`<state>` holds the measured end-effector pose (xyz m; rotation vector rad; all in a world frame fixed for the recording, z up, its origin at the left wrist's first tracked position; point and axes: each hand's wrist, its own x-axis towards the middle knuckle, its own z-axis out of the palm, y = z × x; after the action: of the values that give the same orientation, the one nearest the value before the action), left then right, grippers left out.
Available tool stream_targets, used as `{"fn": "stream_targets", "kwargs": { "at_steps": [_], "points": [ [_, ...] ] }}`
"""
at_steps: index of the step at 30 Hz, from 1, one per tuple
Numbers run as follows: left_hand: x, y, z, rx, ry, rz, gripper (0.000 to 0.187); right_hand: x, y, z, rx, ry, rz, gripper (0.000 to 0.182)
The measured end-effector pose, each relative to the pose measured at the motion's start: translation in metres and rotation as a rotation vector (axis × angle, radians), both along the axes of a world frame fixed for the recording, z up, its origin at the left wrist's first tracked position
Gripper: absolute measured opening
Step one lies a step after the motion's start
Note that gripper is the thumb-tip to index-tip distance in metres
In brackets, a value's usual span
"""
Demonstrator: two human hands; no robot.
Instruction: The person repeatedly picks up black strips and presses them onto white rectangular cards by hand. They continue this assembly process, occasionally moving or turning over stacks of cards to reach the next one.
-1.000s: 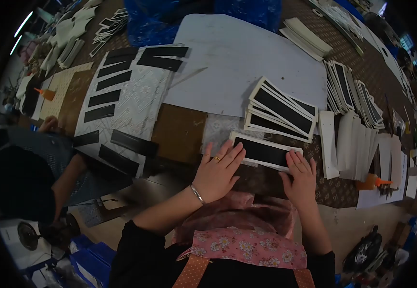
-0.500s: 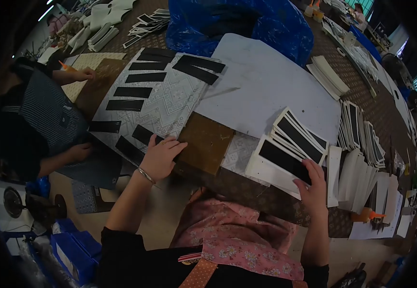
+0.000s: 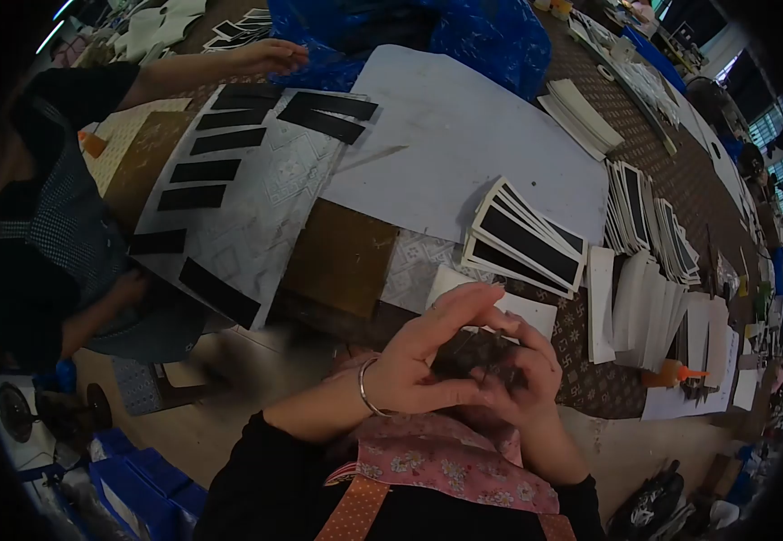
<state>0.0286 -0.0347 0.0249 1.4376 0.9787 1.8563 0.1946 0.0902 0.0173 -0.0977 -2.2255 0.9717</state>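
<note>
My left hand (image 3: 409,365) and my right hand (image 3: 533,374) are brought together in front of the pink floral apron. Both close around a dark, bent black strip (image 3: 468,353), partly hidden by the fingers and blurred. Just beyond them a white strip (image 3: 536,314) lies at the table edge, largely covered by my hands. Behind it, a fanned pile of white-edged black strips (image 3: 529,236) rests on the table. To the left, a slanting patterned board (image 3: 270,194) carries several loose black strips, one of them (image 3: 220,293) near its front edge.
A co-worker's hand (image 3: 274,56) stretches over the board's far end beside a blue plastic bag (image 3: 495,54). A brown board (image 3: 337,257) lies left of my hands. White strip stacks (image 3: 649,302) and an orange-tipped bottle (image 3: 671,372) are on the right.
My left hand has left the patterned board, where one black strip is gone, and met my right hand. The right hand has come off the strip pile. The co-worker's arm now reaches farther across.
</note>
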Motion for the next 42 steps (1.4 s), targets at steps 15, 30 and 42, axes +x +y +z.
{"fn": "stream_targets", "kwargs": {
  "at_steps": [15, 30, 42],
  "points": [
    [-0.032, 0.017, -0.115, -0.46, 0.119, 0.311, 0.068, -0.023, 0.047, -0.046, 0.094, -0.489, -0.072, 0.032],
    [-0.018, 0.026, -0.115, -0.499, 0.177, 0.415, 0.056, -0.018, 0.057, -0.059, 0.124, -0.5, -0.008, 0.033],
    [-0.017, 0.029, -0.117, -0.555, 0.241, 0.468, 0.054, 0.017, 0.064, -0.055, 0.108, -0.387, -0.395, 0.052]
  ]
}}
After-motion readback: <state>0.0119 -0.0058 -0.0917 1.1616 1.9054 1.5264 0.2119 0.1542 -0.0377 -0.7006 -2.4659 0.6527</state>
